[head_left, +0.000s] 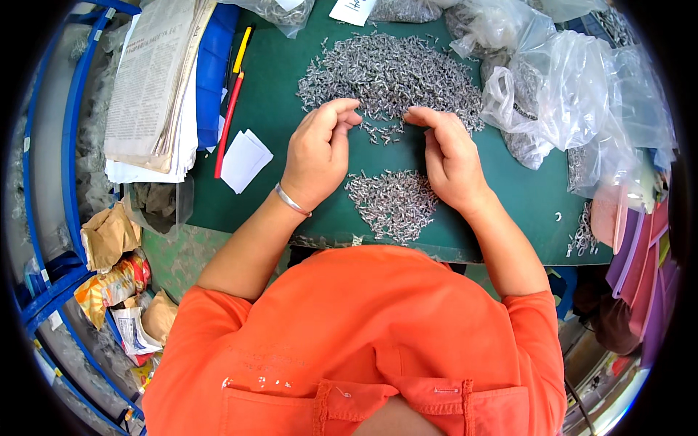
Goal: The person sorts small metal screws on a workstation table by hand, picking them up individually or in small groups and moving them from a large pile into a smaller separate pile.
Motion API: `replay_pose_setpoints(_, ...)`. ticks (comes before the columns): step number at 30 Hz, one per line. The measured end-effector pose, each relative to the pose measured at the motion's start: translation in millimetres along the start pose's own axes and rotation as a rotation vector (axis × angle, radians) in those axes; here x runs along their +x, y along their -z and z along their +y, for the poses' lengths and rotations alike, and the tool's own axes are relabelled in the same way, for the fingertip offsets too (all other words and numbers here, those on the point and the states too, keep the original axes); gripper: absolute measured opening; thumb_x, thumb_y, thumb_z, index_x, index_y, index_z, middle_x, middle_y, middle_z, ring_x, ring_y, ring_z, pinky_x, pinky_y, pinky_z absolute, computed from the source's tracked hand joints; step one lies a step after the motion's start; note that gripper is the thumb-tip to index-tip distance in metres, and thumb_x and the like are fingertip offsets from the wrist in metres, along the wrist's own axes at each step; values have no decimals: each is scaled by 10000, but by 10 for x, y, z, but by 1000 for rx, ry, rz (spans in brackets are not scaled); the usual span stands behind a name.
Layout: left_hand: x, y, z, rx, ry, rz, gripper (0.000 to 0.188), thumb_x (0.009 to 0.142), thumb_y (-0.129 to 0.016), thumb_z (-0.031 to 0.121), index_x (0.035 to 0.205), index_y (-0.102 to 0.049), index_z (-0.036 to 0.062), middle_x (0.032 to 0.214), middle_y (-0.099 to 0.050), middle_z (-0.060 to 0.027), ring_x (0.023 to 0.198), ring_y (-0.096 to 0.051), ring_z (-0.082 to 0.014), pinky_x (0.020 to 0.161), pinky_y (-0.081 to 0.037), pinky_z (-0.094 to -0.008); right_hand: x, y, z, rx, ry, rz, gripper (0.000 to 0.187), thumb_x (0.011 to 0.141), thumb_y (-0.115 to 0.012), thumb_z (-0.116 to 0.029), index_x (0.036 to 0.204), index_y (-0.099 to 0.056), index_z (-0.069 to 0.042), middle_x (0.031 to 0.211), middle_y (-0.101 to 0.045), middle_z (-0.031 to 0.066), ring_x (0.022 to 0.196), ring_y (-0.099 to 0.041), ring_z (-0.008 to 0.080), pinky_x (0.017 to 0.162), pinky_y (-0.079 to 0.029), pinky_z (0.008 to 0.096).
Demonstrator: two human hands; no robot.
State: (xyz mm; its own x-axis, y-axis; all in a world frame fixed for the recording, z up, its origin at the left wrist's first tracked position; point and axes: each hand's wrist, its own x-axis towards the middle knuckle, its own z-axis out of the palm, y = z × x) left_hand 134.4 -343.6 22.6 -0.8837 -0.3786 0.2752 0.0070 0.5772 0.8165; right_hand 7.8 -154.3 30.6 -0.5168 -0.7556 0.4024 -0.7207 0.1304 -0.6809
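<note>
A wide heap of small silvery metal parts lies across the far middle of the green table. A smaller pile of similar parts sits nearer me, between my forearms. My left hand, with a silver bangle on its wrist, is at the near left edge of the heap, fingers curled and closed. Opposite it, my right hand is bent inward at the near right edge, its fingers also closed. A few loose parts lie between the two hands. Anything within the fingers is too small or hidden to make out.
Clear plastic bags of metal parts crowd the right. Newspapers, a blue bin, a red pen, a yellow-and-black pen and white paper slips lie left. A blue rack stands beyond the table's left side.
</note>
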Motion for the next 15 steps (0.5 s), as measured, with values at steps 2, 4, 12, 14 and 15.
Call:
replay_pose_setpoints(2,8,3,100,46,3,-46,401,857,-677,-31,1244,-611,51,1047,-722,-83,940,-688,-188,822,-538,-319,14,-34,-20,7,21,-32,466,796,-600,104,1246,-595,-18,1095,-669,163,987,-623,358,888,-510,421)
replay_pose_setpoints(4,9,-75,65,125,-142,-55,433,814,-715,-22,1226,-611,58,957,-687,-57,890,-653,-219,778,-521,-343,30,-92,-32,-5,62,-74,469,794,-666,71,1246,-596,-34,1042,-673,138,954,-625,339,849,-518,417)
replay_pose_setpoints(12,-27,-82,85,77,-128,-55,391,834,-675,-78,1201,-626,47,885,-646,-70,781,-631,-203,735,-519,-313,-36,-16,-22,145,-158,-30,381,822,-703,44,1186,-642,-55,890,-646,88,794,-632,249,750,-527,352)
replay_pose_setpoints(14,-46,-77,81,-29,-42,-30,362,858,-662,-80,1198,-634,44,886,-643,-62,765,-628,-171,721,-520,-288,-6,64,-42,218,-235,9,318,852,-681,56,1154,-659,-41,884,-635,71,743,-616,169,680,-516,288)
replay_pose_setpoints(15,-49,-65,95,-41,-29,-19,352,867,-658,-77,1198,-637,43,892,-643,-61,766,-626,-160,717,-520,-280,5,101,-27,193,-217,33,293,860,-673,62,1137,-666,-36,885,-631,67,728,-610,150,658,-510,271)
